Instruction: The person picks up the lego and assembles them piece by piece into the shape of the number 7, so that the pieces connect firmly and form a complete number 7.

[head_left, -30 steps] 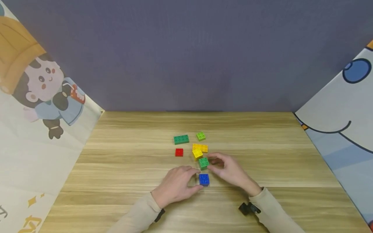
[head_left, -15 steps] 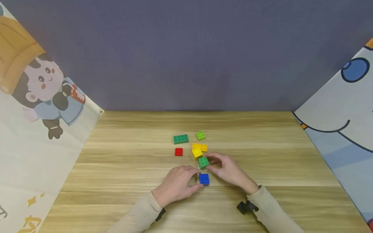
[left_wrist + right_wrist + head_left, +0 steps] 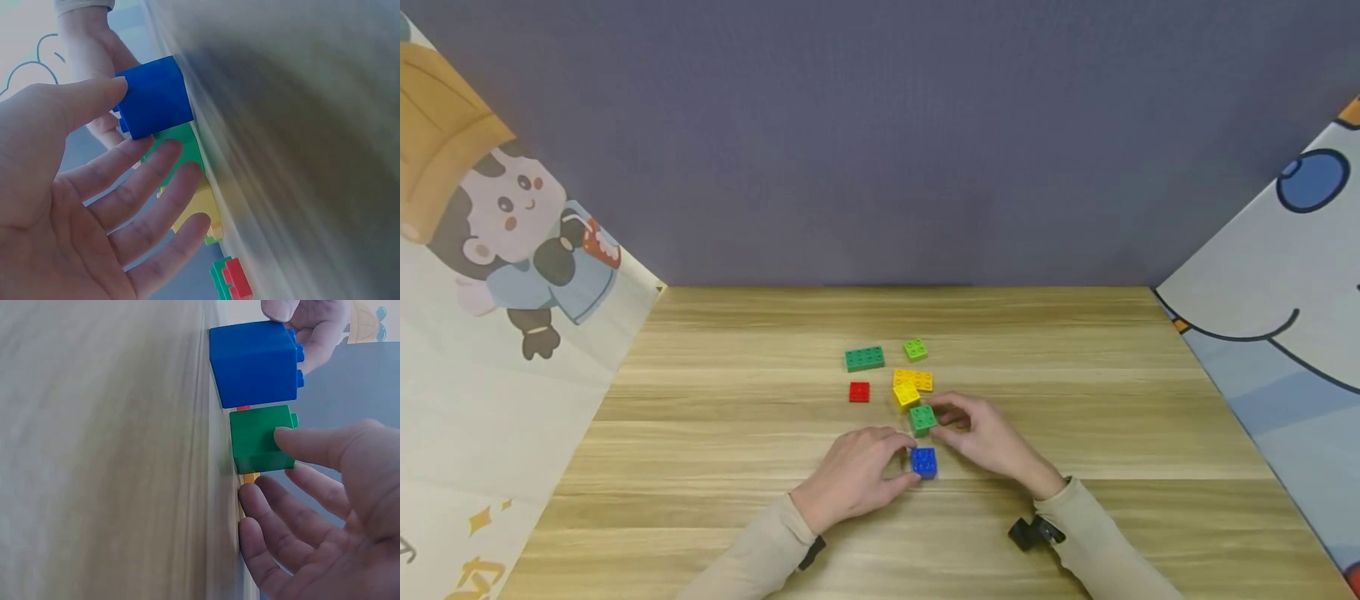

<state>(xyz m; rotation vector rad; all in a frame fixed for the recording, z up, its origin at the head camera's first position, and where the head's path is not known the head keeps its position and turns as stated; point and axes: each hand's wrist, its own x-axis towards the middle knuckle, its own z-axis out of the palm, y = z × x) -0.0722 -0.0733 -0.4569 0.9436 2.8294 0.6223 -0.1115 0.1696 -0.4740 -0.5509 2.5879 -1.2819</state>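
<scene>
Thumb and index finger of my left hand (image 3: 857,475) pinch a blue building brick (image 3: 924,462) at its near and far sides. The left wrist view shows the thumb on one edge of the blue brick (image 3: 156,97) and the other fingers spread loosely. My right hand (image 3: 988,437) pinches a green building brick (image 3: 922,420) from its right side. In the right wrist view its thumb lies on the face of the green brick (image 3: 259,440), with the index finger at the far edge. Both bricks are upright, studs up, the green one just beyond the blue.
A yellow brick (image 3: 906,396) is right behind the green one, overlapping a flat orange-yellow brick (image 3: 922,381). Farther back are a lime brick (image 3: 915,349) and a long dark green brick (image 3: 864,358). A red brick (image 3: 859,392) lies left. A grey wall (image 3: 910,150) rises behind the table (image 3: 737,400).
Both hands stay nearly still on their bricks. The whole view shifts very slightly; no brick has visibly moved relative to the others.
</scene>
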